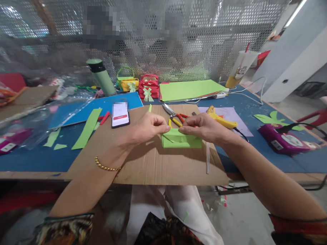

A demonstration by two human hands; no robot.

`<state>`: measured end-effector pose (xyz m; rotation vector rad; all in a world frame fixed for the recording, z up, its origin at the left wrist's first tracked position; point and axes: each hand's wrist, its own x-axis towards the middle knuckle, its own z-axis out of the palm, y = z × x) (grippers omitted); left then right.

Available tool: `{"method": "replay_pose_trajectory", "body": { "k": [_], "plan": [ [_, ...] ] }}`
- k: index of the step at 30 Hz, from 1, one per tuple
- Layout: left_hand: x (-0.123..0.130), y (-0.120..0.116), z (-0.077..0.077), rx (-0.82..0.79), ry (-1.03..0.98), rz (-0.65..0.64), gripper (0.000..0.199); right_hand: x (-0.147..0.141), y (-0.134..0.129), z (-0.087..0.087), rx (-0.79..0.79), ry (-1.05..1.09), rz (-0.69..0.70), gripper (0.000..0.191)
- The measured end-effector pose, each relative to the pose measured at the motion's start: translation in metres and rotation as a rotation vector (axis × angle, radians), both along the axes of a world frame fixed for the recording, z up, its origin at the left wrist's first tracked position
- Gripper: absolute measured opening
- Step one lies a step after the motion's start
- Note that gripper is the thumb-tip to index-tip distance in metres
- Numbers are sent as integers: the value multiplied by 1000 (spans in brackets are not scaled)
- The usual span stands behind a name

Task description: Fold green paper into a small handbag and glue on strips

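Observation:
A small folded light-green paper piece (pixel 181 141), shaped like a flat box or little bag, lies on a sheet of brown cardboard (pixel 148 168). My left hand (pixel 149 126) pinches its upper edge near the left corner, thumb and forefinger together. Along the same edge, a short way to the right, my right hand (pixel 199 126) also pinches the paper. Just behind my hands lie scissors (pixel 168 109) and tools with yellow and orange handles, partly hidden. A yellow hot glue gun (pixel 224 121) rests beyond my right hand, and a clear glue stick (pixel 207 159) lies nearer me.
A phone (pixel 120 118) and green paper strips (pixel 87 128) are on the left. Behind stand a green bottle (pixel 102 75), small paper bags (pixel 149 87), stacked green sheets (pixel 191 89) and a drink cup (pixel 240 68). A purple power socket (pixel 285 139) with cables sits right.

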<state>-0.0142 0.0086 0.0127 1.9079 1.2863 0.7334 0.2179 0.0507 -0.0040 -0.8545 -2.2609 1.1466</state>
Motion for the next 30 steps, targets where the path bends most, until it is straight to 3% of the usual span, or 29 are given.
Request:
{"method": "replay_pose_trajectory", "body": {
  "k": [9, 13, 21, 27, 30],
  "plan": [
    [-1, 3, -3, -68, 21, -80, 39, 1, 1, 0, -27, -8, 21, 55],
    [6, 1, -5, -56, -43, -90, 31, -2, -1, 1, -15, -7, 41, 55],
    [11, 1, -13, -14, -81, -15, 25, -5, -5, 3, 20, -2, 42, 54],
    [6, 2, -14, -147, -125, -27, 36, -3, -3, 0, 10, -1, 34, 54],
    [2, 2, -13, -110, -105, 11, 43, -1, -1, -1, 15, 0, 15, 52]
  ]
}}
